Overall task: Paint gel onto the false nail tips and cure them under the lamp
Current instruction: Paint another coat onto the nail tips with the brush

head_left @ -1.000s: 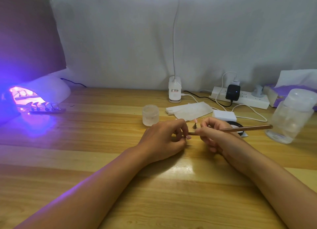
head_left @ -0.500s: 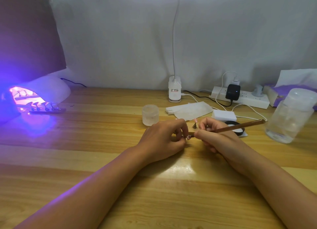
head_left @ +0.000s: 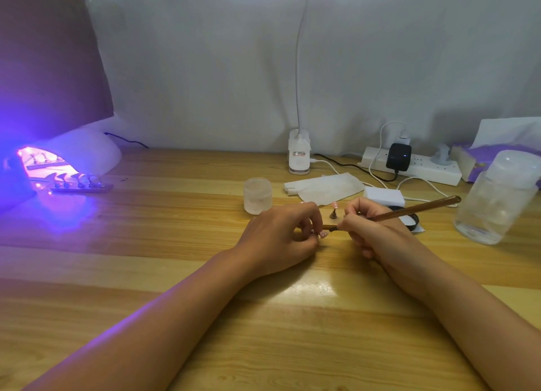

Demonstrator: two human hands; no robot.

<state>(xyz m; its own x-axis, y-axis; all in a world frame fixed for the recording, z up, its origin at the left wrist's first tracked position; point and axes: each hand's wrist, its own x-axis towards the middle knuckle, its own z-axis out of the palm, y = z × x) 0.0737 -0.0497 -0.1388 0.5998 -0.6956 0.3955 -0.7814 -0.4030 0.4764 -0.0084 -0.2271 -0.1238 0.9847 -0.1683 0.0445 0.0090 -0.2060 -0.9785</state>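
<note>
1. Head view, the step in hand: the left hand (head_left: 281, 235) pinches a small pink nail tip (head_left: 323, 234) in curled fingers, low over the counter (head_left: 175, 273). The right hand (head_left: 371, 232) grips a brown brush (head_left: 409, 210) pen-fashion, with its dark bristle end right at the tip. I judge this to be the gel stroke itself.
2. Doing it well: both hands look braced on or close to the wood, which should steady the stroke. I would draw the bristles lightly along the tip's length in a thin, even coat. Gel should stay off the pinching fingers and the tip's edges.
3. A second tip on a small stand (head_left: 334, 207) is upright just behind the two hands. A careless swing of the handle could knock it.
4. The curing lamp (head_left: 73, 156) glows violet at far left, well apart from the hands, with a strip of tips (head_left: 79, 185) at its mouth. The painted tip would need carrying there without its wet face being touched.
5. A frosted jar (head_left: 257, 196) stands just beyond the left hand. A black pot (head_left: 409, 221) sits under the brush handle, probably gel, though its contents are hidden.
6. Writing: the clip lamp base (head_left: 298, 156) carries a label in red and dark print, too small to read. Nothing is legible on the power strip (head_left: 424, 171), the black adapter (head_left: 398, 156) or the clear bottle (head_left: 494, 197).
</note>
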